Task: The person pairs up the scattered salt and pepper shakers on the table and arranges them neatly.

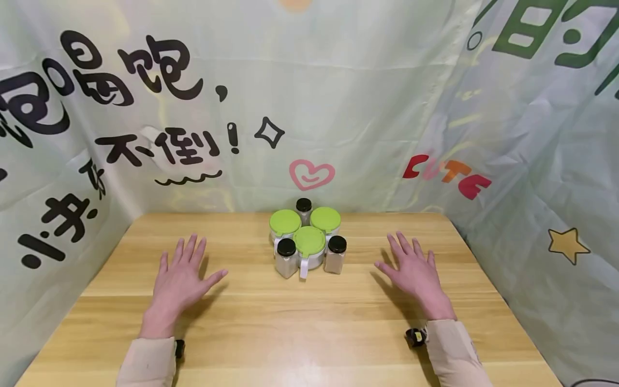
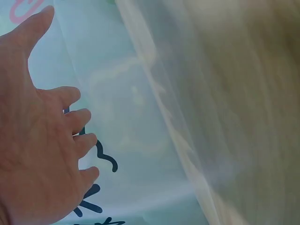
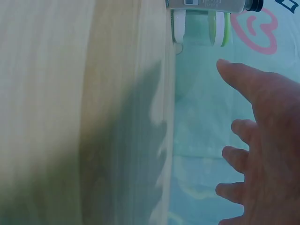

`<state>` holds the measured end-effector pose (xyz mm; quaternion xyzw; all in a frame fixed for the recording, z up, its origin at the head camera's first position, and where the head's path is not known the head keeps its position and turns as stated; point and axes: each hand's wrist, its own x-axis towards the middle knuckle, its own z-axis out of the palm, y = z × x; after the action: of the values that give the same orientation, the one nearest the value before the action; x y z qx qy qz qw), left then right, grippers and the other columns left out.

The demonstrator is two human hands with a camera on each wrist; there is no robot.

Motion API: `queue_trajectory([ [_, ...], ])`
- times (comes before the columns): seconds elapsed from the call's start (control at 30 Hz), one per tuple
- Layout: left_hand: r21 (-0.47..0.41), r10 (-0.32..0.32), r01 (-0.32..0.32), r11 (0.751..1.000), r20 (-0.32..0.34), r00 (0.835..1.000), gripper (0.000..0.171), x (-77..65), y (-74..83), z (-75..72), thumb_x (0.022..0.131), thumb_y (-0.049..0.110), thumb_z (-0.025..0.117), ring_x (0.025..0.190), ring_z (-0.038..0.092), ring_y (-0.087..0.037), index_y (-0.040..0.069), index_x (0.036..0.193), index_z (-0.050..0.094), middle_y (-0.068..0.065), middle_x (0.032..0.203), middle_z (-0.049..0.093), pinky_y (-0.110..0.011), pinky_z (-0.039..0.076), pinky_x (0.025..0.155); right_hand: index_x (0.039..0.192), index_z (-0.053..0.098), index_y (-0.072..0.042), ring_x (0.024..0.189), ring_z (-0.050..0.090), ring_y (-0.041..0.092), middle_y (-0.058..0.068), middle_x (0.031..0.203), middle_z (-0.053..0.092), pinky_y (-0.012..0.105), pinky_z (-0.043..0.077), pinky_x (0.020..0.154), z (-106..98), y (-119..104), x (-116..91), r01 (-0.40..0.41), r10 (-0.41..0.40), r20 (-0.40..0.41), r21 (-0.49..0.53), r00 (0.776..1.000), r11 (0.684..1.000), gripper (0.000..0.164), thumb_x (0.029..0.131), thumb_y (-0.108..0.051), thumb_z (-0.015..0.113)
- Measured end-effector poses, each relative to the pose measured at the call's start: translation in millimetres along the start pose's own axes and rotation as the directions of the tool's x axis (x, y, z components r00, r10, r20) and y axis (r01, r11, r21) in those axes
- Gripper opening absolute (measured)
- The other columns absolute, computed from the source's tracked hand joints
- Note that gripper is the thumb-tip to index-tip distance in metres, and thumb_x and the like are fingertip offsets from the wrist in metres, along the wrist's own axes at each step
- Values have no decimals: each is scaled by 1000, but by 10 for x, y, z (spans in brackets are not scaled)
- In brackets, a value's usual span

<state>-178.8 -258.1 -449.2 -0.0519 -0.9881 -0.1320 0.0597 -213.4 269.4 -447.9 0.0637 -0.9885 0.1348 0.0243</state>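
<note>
Jars (image 1: 316,262) with round green lids (image 1: 309,240) cluster among smaller black-capped bottles (image 1: 286,263).

Free desk (image 1: 300,328) lane between three clustered green-lidded jars (image 1: 325,219) and my left fingers (image 1: 189,249); another between right black-capped bottle (image 1: 335,260) and my right fingers (image 1: 404,243). Front approach unobstructed, save handle (image 1: 303,270) jutting toward me. Left bottle (image 1: 286,260) crowds front jar (image 1: 310,240); rear bottle (image 1: 303,207) fills gap between back jars (image 1: 285,221). Fabric wall (image 1: 367,134) blocks passage at desk's far edge.

I'm facing a makeshift booth (image 1: 377,32), pale printed sheets (image 1: 367,118) hanging behind and beside a wood-grain surface (image 1: 300,333), dark lettering (image 1: 187,159), pink heart (image 1: 310,179) and yellow star (image 1: 569,246) decorating them
</note>
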Motion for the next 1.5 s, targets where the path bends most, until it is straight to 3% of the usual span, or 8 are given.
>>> queue_trajectory([
  [0.37, 15, 58, -57, 998, -74, 996, 103, 41, 86, -53, 96, 75, 50, 156, 11, -49, 6, 166, 18, -19, 173, 10, -70, -2, 123, 167, 23, -14, 152, 18, 55, 18, 171, 21, 82, 9, 114, -20, -73, 30, 57, -55, -64, 19, 996, 998, 91, 100, -70, 49],
  [0.93, 17, 164, -164, 986, -156, 974, 98, 78, 304, -57, 95, 69, 59, 157, 17, -43, 6, 164, 29, -15, 172, 20, -68, 7, 125, 166, 26, -16, 155, 22, 46, 14, 171, 25, 70, 14, 123, 32, -310, 45, 143, -126, -187, 82, 974, 986, 83, 102, -61, 53],
  [1.2, 24, 197, -195, 980, -173, 965, 97, 126, 446, -111, 95, 69, 58, 157, 18, -42, 9, 165, 27, -12, 173, 18, -66, 7, 126, 164, 31, -13, 153, 28, 45, 15, 169, 29, 66, 20, 123, 25, -435, 70, 195, -158, -266, 116, 951, 974, 76, 104, -50, 58],
  [1.5, 46, 268, -264, 964, -172, 948, 97, 265, 707, -178, 95, 71, 54, 158, 16, -38, 11, 165, 27, -8, 174, 14, -63, 7, 127, 160, 40, -8, 149, 36, 43, 15, 167, 34, 62, 31, 121, 64, -573, 59, 325, -264, -374, 110, 889, 939, 66, 104, -35, 62],
])
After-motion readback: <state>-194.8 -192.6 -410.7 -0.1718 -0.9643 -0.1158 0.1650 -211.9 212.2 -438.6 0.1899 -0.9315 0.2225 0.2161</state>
